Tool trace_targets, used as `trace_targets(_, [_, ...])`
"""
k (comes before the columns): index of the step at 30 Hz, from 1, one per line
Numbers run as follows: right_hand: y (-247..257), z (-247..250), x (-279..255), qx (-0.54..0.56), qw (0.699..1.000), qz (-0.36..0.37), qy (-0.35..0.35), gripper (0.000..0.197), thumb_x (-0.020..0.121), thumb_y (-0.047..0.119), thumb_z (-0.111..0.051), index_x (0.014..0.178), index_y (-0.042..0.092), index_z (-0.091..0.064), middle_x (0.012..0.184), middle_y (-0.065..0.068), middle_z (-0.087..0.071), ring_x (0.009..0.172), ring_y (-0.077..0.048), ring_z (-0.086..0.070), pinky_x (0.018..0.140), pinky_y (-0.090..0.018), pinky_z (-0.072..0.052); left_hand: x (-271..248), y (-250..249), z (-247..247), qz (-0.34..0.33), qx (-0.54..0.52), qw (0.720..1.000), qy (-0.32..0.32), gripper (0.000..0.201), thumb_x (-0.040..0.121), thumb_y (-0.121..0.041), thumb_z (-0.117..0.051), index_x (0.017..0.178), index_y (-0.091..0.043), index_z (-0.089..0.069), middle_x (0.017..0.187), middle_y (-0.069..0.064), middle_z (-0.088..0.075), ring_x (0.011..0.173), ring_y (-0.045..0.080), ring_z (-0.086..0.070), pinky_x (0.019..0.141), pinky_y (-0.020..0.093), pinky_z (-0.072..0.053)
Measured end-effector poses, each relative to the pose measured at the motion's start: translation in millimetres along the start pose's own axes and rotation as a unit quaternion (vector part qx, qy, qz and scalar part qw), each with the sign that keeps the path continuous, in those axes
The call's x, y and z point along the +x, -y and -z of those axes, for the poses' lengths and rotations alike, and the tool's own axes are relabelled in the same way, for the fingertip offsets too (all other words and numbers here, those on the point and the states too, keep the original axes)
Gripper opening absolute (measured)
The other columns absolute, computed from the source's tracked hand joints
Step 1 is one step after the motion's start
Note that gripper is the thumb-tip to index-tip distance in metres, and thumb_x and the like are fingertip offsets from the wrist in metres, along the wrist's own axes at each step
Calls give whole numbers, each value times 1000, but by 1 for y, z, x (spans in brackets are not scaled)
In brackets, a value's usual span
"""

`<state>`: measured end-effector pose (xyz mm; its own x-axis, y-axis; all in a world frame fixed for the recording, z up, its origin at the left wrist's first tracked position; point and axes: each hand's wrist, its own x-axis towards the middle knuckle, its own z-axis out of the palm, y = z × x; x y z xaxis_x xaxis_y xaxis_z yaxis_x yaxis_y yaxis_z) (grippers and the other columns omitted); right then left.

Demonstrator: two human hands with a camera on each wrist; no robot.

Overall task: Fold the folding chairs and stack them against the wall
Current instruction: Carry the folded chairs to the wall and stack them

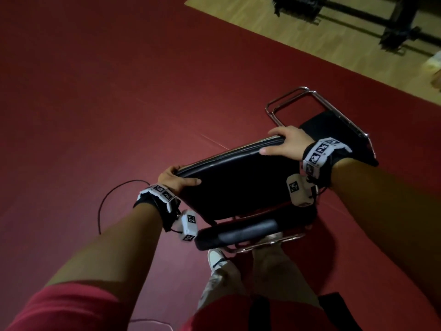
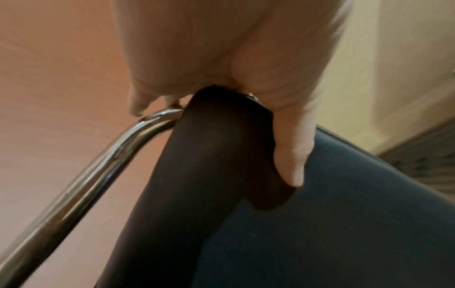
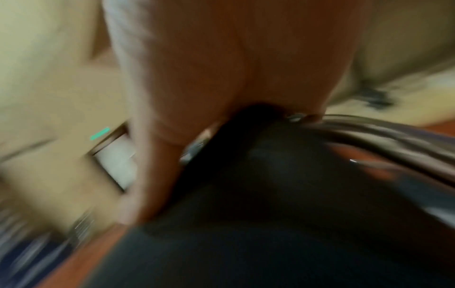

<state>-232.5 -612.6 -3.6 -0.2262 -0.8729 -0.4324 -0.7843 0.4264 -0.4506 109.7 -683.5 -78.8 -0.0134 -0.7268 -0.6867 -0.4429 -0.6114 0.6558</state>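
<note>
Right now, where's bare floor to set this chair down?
Bare red floor runs left and ahead of the chair, up to the wood strip. It is crowded by your feet, and a cable loops beside the left hand.

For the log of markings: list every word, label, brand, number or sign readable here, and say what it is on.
No readable text in any view.
Wrist bands: black-and-white square code patterns, no letters or numbers.
White wrist cameras: the same kind of code squares, no words.
Chair, gripped by the left hand and right hand: no label or brand shows.
Green mark on the wall in the right wrist view: too blurred to read.
</note>
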Motion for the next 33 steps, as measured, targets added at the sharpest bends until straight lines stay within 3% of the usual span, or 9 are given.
trace_targets(4, [-31,-4,19,139,989,-35,-41,106,60,83,-68,145,22,-46,146,-4,-46,132,-22,-47,111,-40,-39,10,-7,-5,-6,-39,999,-18,78,59,-7,-94,129,-14,-61,119,5,-67,108,24,-65,86,30,-52])
trace_targets(8, [-44,-1,44,184,979,-44,-75,89,72,66,-75,141,17,-48,141,-3,-48,126,-19,-50,106,-34,-42,11,-13,-16,-8,-64,997,-50,89,68,-12,-90,146,-11,-47,134,6,-58,122,24,-58,95,28,-46])
trace_targets(14, [-63,8,83,224,973,-33,-51,93,46,93,-65,121,39,-56,126,0,-58,115,-20,-58,101,-43,-49,8,-3,-36,-15,-131,985,-108,81,84,-20,-79,152,-15,-37,150,6,-46,126,16,-46,103,27,-38])
trace_targets(17, [-68,17,96,221,974,-40,-35,96,60,81,-70,139,30,-47,139,-2,-52,125,-21,-53,108,-41,-44,14,5,-44,7,-160,977,-141,89,81,-32,-81,155,-16,-33,155,6,-39,142,23,-38,113,35,-32])
trace_targets(20, [-76,23,105,241,968,-60,-39,110,51,83,-73,139,22,-48,136,0,-55,121,-19,-56,106,-41,-46,14,9,-51,39,-205,968,-138,114,58,-58,-88,153,-21,-38,151,5,-47,139,27,-43,117,47,-31])
trace_targets(26, [-92,28,114,271,962,-32,-34,73,81,53,-75,138,15,-49,133,2,-57,120,-13,-55,102,-25,-43,40,8,-58,66,-218,963,-145,86,77,-52,-79,146,-22,-37,143,8,-50,130,30,-49,111,52,-36])
trace_targets(29, [-90,28,119,293,954,-35,-48,19,89,30,-72,102,31,-58,101,17,-63,94,1,-60,80,-4,-43,60,4,-60,59,-203,968,-134,68,87,-45,-73,138,-15,-41,131,8,-54,118,28,-54,99,42,-43])
trace_targets(31, [-80,26,127,314,946,-51,-60,18,89,28,-73,95,35,-57,96,17,-63,90,2,-61,72,-7,-45,74,-5,-59,52,-199,970,-132,57,88,-44,-72,127,-11,-46,118,7,-56,111,29,-55,94,39,-45])
trace_targets(33, [-69,20,138,343,932,-86,-83,30,85,33,-76,109,29,-59,100,13,-65,91,-1,-63,69,-12,-47,92,-10,-53,49,-195,970,-137,52,87,-45,-73,118,-12,-48,107,5,-58,104,28,-57,90,39,-47])
